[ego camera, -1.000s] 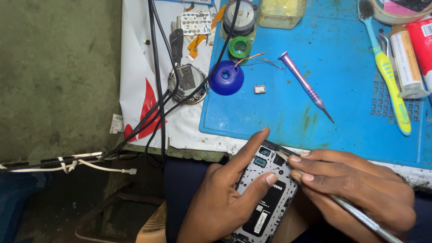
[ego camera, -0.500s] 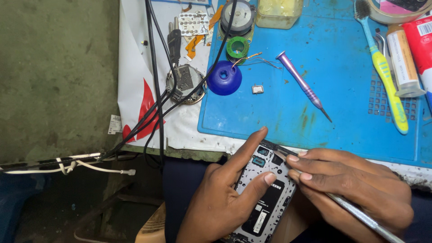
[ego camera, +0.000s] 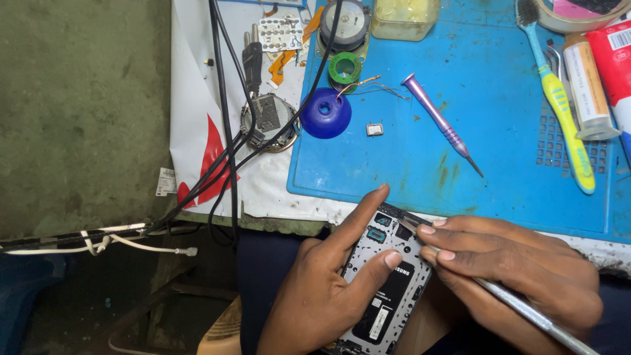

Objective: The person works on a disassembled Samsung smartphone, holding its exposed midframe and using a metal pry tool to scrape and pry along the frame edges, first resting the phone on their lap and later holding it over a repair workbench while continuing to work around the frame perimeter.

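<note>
An opened phone (ego camera: 388, 289) with its back cover off lies over my lap, below the table's front edge. My left hand (ego camera: 325, 289) grips it from the left, index finger along its upper edge and thumb across its middle. My right hand (ego camera: 519, 269) holds a thin metal tool (ego camera: 526, 312) like a pen, and the tool's tip touches the phone's upper right corner. The tool's handle runs off toward the lower right.
A blue work mat (ego camera: 473, 131) carries a purple screwdriver (ego camera: 442, 123), a blue cap (ego camera: 326, 113), a green ring (ego camera: 345, 67), a small metal part (ego camera: 374, 129), a yellow toothbrush (ego camera: 559, 98) and tubes at the right. Black cables (ego camera: 227, 131) cross the white sheet at the left.
</note>
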